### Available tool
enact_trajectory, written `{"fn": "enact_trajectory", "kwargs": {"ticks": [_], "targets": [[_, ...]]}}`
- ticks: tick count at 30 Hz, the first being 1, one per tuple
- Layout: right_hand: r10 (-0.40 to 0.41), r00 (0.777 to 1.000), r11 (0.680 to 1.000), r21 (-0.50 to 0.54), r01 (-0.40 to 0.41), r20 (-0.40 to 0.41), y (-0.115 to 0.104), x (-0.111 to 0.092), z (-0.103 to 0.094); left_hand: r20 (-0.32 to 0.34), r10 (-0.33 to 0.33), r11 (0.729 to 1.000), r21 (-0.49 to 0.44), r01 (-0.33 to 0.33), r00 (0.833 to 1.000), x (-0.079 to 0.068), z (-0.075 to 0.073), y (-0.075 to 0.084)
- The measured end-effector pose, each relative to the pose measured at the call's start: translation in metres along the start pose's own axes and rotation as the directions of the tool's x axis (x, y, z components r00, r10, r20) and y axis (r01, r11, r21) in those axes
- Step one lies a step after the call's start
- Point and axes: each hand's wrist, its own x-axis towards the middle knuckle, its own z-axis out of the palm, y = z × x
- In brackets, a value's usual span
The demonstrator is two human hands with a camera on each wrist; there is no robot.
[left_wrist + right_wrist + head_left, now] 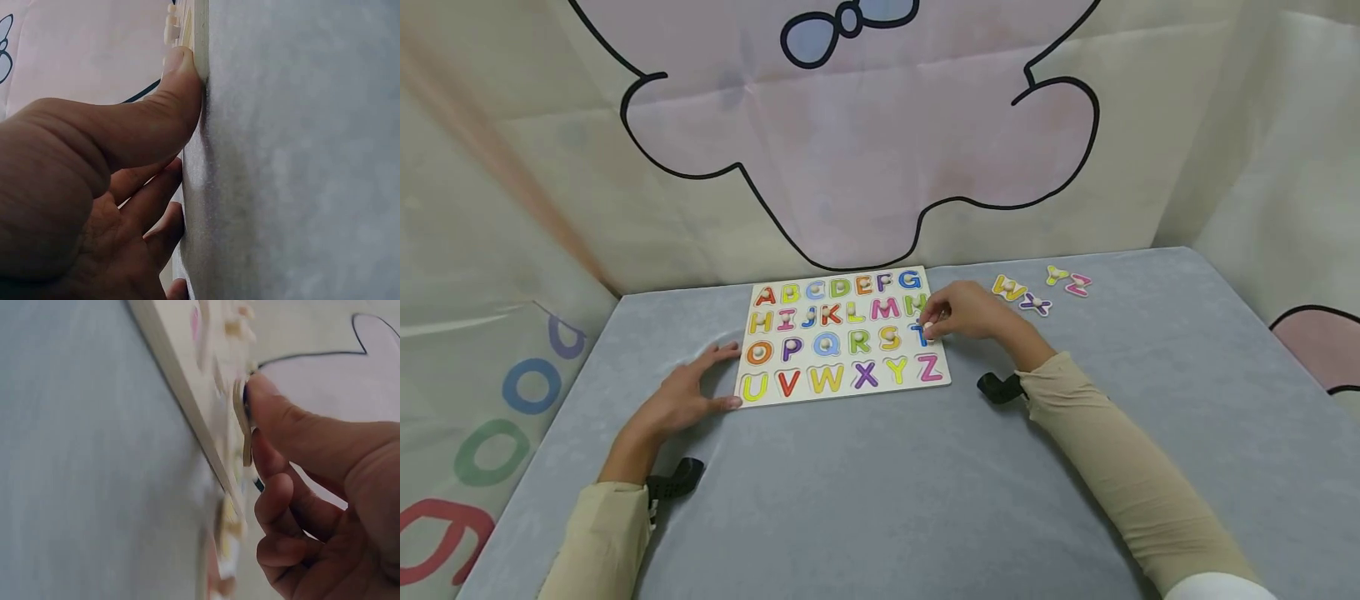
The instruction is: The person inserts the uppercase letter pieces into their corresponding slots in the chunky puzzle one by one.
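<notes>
A white wooden alphabet puzzle board point(805, 400) lies on the table with rows of coloured letters. My left hand point(681, 400) rests at its left side, fingers spread; the thumb point(178, 81) presses the lower left corner, and the index fingertip reaches the left edge higher up. Between thumb and fingers my right hand point(962, 312) pinches a small wooden letter piece point(242, 419), seen edge-on in the right wrist view. It is held over the board's right side, by the blue T point(918, 336); the fingers partly cover it.
Right of the board lie loose letter pieces: a yellow W point(1009, 287), a purple X point(1036, 304), a yellow-green Y point(1056, 274) and a pink Z point(1078, 285). A grey-blue cloth point(880, 500) covers the table. Behind it hangs a printed curtain point(850, 150).
</notes>
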Motion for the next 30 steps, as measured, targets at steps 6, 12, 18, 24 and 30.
{"fn": "enact_trajectory", "kwargs": {"ticks": [6,12,18,24,30], "targets": [[0.039,0.998,0.998,-0.048,-0.036,0.049,-0.011,0.010,0.010,-0.005,0.008,1.000,0.004,-0.008,1.000,0.000,0.000,0.000],[-0.013,0.996,0.999,-0.048,0.017,0.087,-0.008,0.013,0.005,-0.013,0.013,1.000,0.020,-0.013,1.000,-0.001,-0.002,0.002],[0.106,0.988,0.992,-0.054,-0.113,-0.115,0.011,0.014,-0.011,-0.004,-0.001,1.000,0.009,0.002,1.000,0.000,0.001,0.003],[0.184,0.971,0.978,-0.074,-0.197,-0.155,0.026,0.019,-0.014,-0.016,-0.009,1.000,0.025,0.010,1.000,0.000,0.000,0.003],[0.162,0.974,0.981,-0.082,-0.177,-0.160,0.030,0.021,-0.007,-0.027,-0.007,1.000,0.021,0.007,1.000,0.001,0.003,0.001]]}}
